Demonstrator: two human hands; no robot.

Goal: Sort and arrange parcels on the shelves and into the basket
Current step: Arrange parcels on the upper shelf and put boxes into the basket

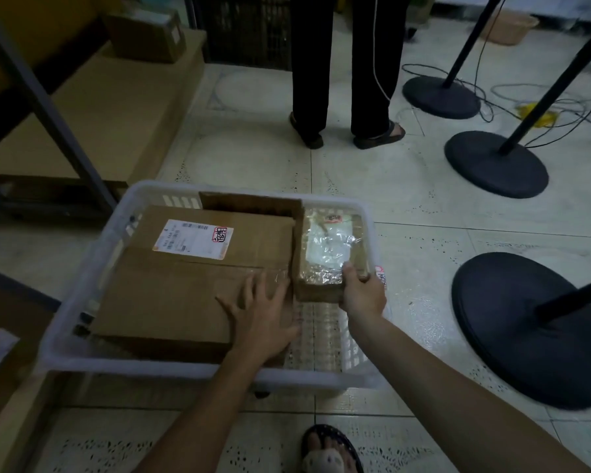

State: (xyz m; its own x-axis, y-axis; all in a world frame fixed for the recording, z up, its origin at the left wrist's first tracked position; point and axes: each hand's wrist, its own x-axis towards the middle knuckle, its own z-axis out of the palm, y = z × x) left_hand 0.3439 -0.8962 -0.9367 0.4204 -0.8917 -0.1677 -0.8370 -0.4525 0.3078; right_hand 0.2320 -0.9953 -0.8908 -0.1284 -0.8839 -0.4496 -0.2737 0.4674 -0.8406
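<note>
— Sandalled foot at six o'clock, nearest of all. Just beyond, white basket on the tiled floor.

— Hands?

— Left hand spread flat, fingers splayed, pressing on the large cardboard box; grasping nothing. Right hand clamped on the near end of the small taped parcel, thumb on top.

— Parcel's place?

— Inside the basket, along the three o'clock wall, touching the big box's side.

— Doing it well?

— Probably: keep the big box pinned toward nine o'clock, slide the small one down into the gap, lower it level, avoid snagging on the raised flap at twelve o'clock. Glossy tape likely slippery; firm pinch advised.

— Any writing?

— White shipping label on the big box, with barcode lines and a red stamp-like mark; too small to read. Clear film over the small parcel's label, unreadable. No brand visible.

— Beyond?

— Shelf at ten o'clock carrying a small box; someone's legs at twelve; round stand bases at two and three.
</note>
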